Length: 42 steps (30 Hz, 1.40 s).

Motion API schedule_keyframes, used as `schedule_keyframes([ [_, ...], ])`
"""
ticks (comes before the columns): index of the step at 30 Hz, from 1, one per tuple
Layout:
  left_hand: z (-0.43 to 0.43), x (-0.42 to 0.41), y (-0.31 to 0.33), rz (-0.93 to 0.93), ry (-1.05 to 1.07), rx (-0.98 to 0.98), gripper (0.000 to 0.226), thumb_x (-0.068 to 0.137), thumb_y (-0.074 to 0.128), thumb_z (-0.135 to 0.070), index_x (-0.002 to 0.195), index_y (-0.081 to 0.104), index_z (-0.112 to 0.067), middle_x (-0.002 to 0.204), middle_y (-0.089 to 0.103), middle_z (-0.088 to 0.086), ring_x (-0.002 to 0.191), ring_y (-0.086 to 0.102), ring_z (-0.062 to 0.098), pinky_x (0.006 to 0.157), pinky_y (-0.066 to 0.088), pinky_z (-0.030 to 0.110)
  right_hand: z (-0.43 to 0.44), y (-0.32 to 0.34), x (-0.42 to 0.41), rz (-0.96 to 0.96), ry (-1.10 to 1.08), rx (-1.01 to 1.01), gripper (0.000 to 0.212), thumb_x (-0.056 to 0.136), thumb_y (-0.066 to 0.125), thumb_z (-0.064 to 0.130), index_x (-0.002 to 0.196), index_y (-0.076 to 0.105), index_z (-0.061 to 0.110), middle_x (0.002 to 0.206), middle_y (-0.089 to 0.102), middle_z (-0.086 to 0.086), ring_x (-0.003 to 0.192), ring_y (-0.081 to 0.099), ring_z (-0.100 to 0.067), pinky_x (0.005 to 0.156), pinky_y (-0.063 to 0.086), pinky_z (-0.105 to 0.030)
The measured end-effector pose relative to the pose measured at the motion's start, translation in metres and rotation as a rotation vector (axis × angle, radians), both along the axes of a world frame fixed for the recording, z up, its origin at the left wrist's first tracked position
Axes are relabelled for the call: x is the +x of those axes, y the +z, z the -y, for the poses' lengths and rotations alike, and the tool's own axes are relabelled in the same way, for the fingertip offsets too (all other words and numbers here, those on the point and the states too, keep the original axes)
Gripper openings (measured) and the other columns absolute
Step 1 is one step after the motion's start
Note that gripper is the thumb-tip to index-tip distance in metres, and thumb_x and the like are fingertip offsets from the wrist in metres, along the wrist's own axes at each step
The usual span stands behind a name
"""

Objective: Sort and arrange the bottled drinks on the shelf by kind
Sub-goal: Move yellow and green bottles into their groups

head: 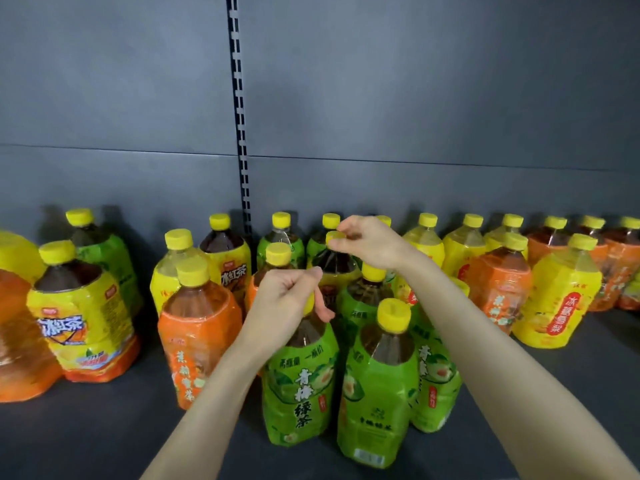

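Head | dark shelf [104,427] | grey wall [415,98] | left grip [287,299] holds green bottle [298,375] | right grip [367,242] pinches cap [334,237]

Soft light; faint shadows on the dark grey back panel [415,98] left of the black slotted upright strip [239,98]. Far left of it, the orange-labelled plastic bottle [17,341] blurs.

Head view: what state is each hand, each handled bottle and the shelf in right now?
Left hand: grips the cap of the green-label bottle.
Right hand: pinches the cap of the dark tea bottle.
Green-label bottle: upright, capped.
Dark tea bottle: upright, capped.
Orange-label bottle: upright, capped, untouched.
Shelf: kinds mixed, not yet sorted.
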<state>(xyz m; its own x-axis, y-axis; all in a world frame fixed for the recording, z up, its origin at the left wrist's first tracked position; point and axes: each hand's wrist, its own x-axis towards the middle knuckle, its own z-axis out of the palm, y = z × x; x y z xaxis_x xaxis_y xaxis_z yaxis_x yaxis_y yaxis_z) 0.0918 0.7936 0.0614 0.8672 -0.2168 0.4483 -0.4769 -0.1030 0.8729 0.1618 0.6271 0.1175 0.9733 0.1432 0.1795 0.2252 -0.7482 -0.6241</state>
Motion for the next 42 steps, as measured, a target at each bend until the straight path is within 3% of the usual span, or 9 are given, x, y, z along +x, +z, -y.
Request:
schedule_keyframes([
  [8,0.001,0.001,0.0,0.01,0.004,-0.014,0.054,0.1,0.042,-0.017,0.053,0.064,-0.004,0.056,0.069,0.005,0.066,0.068,0.023,0.084,0.034,0.002,-0.003,0.001,0.023,-0.077,0.006,-0.092,0.053,0.082,0.075,0.028,0.127,0.058,0.008,0.13,0.061,-0.013,0.123,0.054,-0.025,0.105,0.04,-0.033],
  [13,-0.001,-0.004,0.0,0.046,0.019,0.004,0.053,0.101,0.042,-0.017,0.056,0.065,-0.001,0.06,0.07,0.005,0.069,0.067,0.024,0.082,0.037,0.004,-0.001,-0.001,0.02,0.008,0.002,0.003,0.052,0.08,0.078,0.023,0.126,0.06,0.005,0.127,0.063,-0.013,0.121,0.057,-0.021,0.091,0.038,-0.018],
  [20,-0.009,0.0,0.021,0.179,0.19,-0.206,0.013,0.086,0.06,-0.033,0.085,0.063,-0.02,0.086,0.066,0.002,0.086,0.063,0.014,0.078,0.052,0.025,-0.003,0.047,-0.002,0.283,0.026,0.355,0.025,0.079,0.078,0.016,0.101,0.067,0.013,0.092,0.07,0.001,0.078,0.064,0.002,0.078,0.048,-0.011],
  [26,-0.011,0.05,0.079,0.175,0.169,0.163,0.095,0.067,0.067,-0.068,0.14,0.035,-0.017,0.139,0.047,-0.004,0.128,0.044,0.007,0.106,0.036,0.029,-0.009,0.107,-0.03,0.493,0.111,0.547,0.023,0.08,0.076,0.011,0.101,0.067,0.01,0.09,0.071,-0.002,0.086,0.067,-0.013,0.088,0.054,-0.032],
  [29,-0.004,0.059,0.095,0.131,0.028,0.082,0.069,0.069,0.066,-0.059,0.126,0.04,-0.029,0.113,0.065,-0.014,0.107,0.063,0.008,0.094,0.051,0.039,-0.012,0.128,-0.04,0.557,0.185,0.647,0.02,0.079,0.076,0.009,0.096,0.066,0.016,0.082,0.072,0.007,0.079,0.067,-0.005,0.078,0.052,-0.023],
  [32,0.0,0.057,0.099,0.212,0.017,-0.08,0.047,0.075,0.068,-0.05,0.109,0.043,-0.029,0.092,0.07,-0.022,0.086,0.068,0.0,0.07,0.053,0.02,-0.018,0.132,-0.045,0.584,0.264,0.772,0.02,0.083,0.071,0.006,0.1,0.065,0.015,0.08,0.073,0.014,0.079,0.067,0.002,0.072,0.05,-0.014],
  [36,0.003,0.046,0.104,0.216,0.046,-0.263,0.051,0.075,0.059,-0.047,0.113,0.046,-0.015,0.092,0.07,-0.007,0.079,0.069,0.0,0.062,0.051,0.013,-0.025,0.103,-0.046,0.416,0.335,0.805,0.05,0.088,0.061,0.032,0.133,0.048,0.014,0.113,0.065,0.01,0.104,0.063,-0.001,0.077,0.05,-0.013],
  [38,0.0,0.04,0.107,0.21,0.058,-0.288,0.058,0.076,0.053,-0.048,0.118,0.045,-0.009,0.099,0.067,-0.003,0.081,0.068,0.0,0.063,0.051,0.014,-0.029,0.081,-0.045,0.261,0.358,0.783,0.074,0.076,0.061,0.049,0.139,0.039,0.019,0.117,0.064,0.01,0.103,0.065,-0.001,0.076,0.052,-0.015],
  [42,-0.017,0.036,0.109,0.171,0.056,-0.171,0.057,0.08,0.04,-0.055,0.119,0.043,-0.012,0.102,0.062,-0.008,0.087,0.065,-0.005,0.067,0.05,0.011,-0.042,0.063,-0.038,0.197,0.353,0.838,0.074,0.072,0.064,0.049,0.136,0.042,0.017,0.11,0.07,0.007,0.096,0.07,-0.007,0.069,0.055,-0.018],
])
